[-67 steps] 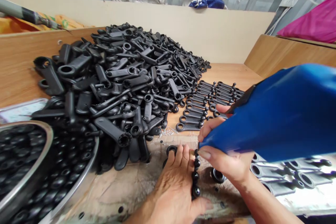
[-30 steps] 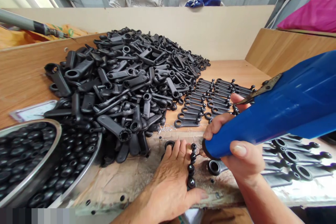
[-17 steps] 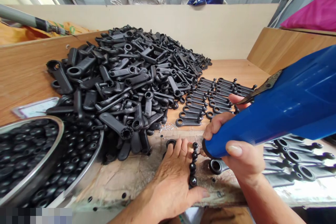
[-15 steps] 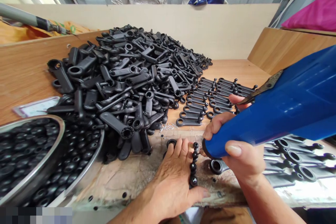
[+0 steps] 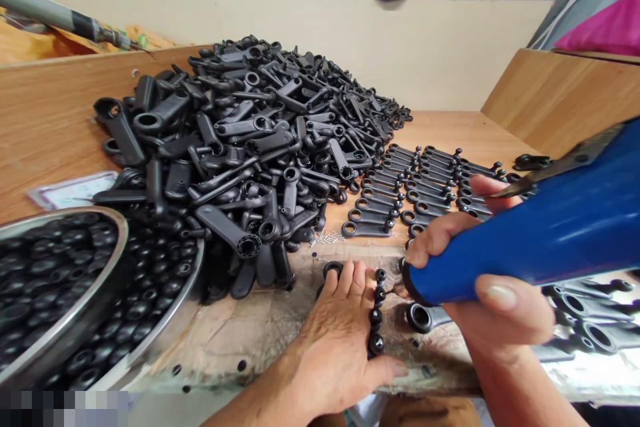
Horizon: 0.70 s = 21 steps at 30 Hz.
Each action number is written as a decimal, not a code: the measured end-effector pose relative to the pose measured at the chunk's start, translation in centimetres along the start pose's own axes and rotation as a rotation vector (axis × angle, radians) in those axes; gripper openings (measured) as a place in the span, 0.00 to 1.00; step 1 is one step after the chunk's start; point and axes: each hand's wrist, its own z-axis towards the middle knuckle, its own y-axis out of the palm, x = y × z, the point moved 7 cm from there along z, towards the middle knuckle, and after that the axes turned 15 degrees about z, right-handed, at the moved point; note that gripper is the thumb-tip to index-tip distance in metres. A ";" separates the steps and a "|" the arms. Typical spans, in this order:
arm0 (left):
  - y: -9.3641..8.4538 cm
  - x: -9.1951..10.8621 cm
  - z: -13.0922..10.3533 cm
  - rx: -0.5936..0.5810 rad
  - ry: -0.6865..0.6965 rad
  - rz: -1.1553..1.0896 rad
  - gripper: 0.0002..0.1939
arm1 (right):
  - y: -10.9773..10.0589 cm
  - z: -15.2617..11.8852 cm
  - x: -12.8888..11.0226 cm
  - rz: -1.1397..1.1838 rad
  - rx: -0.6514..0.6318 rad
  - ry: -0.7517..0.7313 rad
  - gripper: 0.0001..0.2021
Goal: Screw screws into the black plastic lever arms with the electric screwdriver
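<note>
Left fingers (image 5: pixel 359 275) beside four black knobs (image 5: pixel 375 317).

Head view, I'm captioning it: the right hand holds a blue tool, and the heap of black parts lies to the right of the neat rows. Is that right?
Not quite: the heap of black parts lies to the left of the neat rows, as the head view shows. The right hand does hold a blue tool.

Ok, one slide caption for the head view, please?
Left hand beside a row of knobs, right hand gripping a blue tool, handles heaped beyond.
</note>
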 end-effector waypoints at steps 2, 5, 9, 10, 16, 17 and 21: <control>-0.1 0.1 0.0 0.005 0.002 -0.001 0.48 | 0.0 0.1 -0.4 0.023 0.024 -0.016 0.26; -0.2 0.0 0.0 -0.001 -0.006 -0.008 0.47 | 0.0 0.1 -0.7 0.044 0.029 -0.028 0.22; -0.2 -0.1 0.0 -0.016 -0.012 -0.036 0.47 | 0.0 -0.1 -0.3 -0.012 0.015 0.014 0.29; -0.2 -0.1 0.0 -0.014 -0.010 -0.039 0.46 | 0.0 -0.1 -0.3 -0.025 0.013 0.019 0.30; -0.2 0.0 -0.1 0.013 0.002 -0.034 0.47 | -0.2 -0.1 0.0 -0.038 -0.009 0.007 0.29; -0.2 0.0 -0.1 0.014 0.004 -0.032 0.47 | -0.2 -0.1 0.0 -0.035 -0.015 0.010 0.29; -0.2 -0.1 0.0 0.020 0.002 -0.028 0.47 | -0.1 -0.1 0.1 -0.061 -0.034 0.011 0.33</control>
